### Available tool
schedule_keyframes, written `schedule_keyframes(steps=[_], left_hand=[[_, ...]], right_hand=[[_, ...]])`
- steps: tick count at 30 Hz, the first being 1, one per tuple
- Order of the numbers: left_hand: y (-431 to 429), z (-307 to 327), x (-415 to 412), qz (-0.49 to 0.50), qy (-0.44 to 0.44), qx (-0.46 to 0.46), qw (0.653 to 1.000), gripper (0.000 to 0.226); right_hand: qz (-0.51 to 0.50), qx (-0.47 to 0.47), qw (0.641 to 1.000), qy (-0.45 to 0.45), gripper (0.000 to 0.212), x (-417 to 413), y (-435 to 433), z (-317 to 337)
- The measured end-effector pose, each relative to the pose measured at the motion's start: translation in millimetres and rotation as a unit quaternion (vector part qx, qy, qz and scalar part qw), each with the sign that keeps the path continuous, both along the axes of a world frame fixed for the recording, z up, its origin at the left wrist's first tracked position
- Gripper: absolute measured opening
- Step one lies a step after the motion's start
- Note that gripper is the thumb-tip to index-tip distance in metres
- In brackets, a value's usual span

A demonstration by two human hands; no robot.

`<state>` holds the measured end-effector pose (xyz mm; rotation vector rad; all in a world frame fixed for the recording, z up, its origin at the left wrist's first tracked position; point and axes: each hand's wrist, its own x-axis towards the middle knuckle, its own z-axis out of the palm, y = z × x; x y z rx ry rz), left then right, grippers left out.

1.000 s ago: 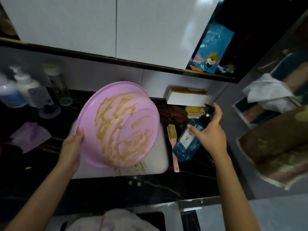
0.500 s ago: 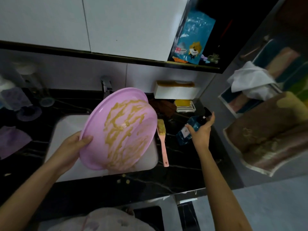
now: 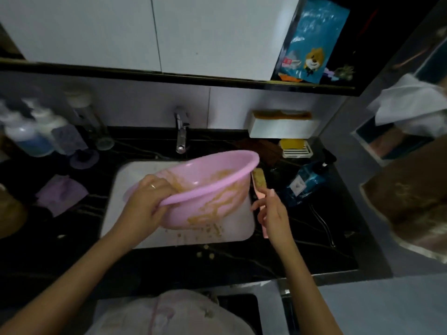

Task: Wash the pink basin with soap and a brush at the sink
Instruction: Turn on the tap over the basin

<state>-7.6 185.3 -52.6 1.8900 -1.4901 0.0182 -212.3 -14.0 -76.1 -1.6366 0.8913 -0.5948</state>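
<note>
The pink basin (image 3: pixel 205 189), smeared with yellowish-brown residue inside and out, hangs tilted over the white sink (image 3: pixel 130 189). My left hand (image 3: pixel 147 199) grips its near left rim, thumb outside and fingers inside. On the sink's right edge lies the pink brush (image 3: pixel 259 178), its bristle head dirty. My right hand (image 3: pixel 272 213) pinches the brush handle between thumb and fingers. The blue soap bottle (image 3: pixel 304 184) with its black pump lies tipped on the black counter, just right of the brush.
The faucet (image 3: pixel 181 131) stands behind the sink. Bottles (image 3: pixel 36 139) and a purple cloth (image 3: pixel 60 194) sit on the left counter. A soap dish with a yellow sponge (image 3: pixel 294 147) is at the back right. Crumbs (image 3: pixel 205 252) lie on the counter's front. Towels (image 3: pixel 411 201) hang on the right.
My right hand left the soap bottle and moved left onto the brush handle. The basin tipped from facing me to a lower tilt over the sink, and my left hand shifted along its rim.
</note>
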Motion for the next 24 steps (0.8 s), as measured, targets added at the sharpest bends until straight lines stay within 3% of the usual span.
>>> schedule_keyframes(steps=[3, 6, 9, 12, 15, 19, 21, 23, 24], left_hand=[[3, -6, -13, -0.045, -0.089, 0.022, 0.995, 0.022], [7, -21, -19, -0.059, -0.144, 0.037, 0.987, 0.021], [15, -40, -17, -0.058, -0.169, 0.041, 0.983, 0.026], [23, -54, -16, -0.066, -0.192, 0.059, 0.977, 0.028], [23, -60, -14, -0.031, -0.167, 0.146, 0.975, 0.074], [27, -74, -9, 0.062, -0.084, 0.286, 0.953, 0.135], [33, -91, -11, 0.084, -0.058, 0.307, 0.946, 0.146], [36, -95, -14, 0.13, -0.024, 0.278, 0.951, 0.134], [38, -92, -12, 0.172, 0.014, 0.255, 0.951, 0.124]], right_hand=[[-0.014, 0.141, 0.989, 0.05, 0.054, 13, -3, 12], [0.037, 0.14, 0.977, 0.158, 0.029, 18, -1, 10], [0.053, 0.141, 0.97, 0.189, 0.013, 27, 3, 2], [0.08, 0.156, 0.966, 0.191, 0.011, 34, 4, -6], [0.09, 0.146, 0.966, 0.194, 0.016, 40, 0, -16], [0.126, 0.135, 0.959, 0.215, 0.008, 46, -5, -37], [0.15, 0.134, 0.955, 0.219, 0.013, 46, -6, -45], [0.148, 0.111, 0.954, 0.237, 0.005, 47, -7, -50], [0.138, 0.084, 0.952, 0.259, 0.011, 47, -8, -53]])
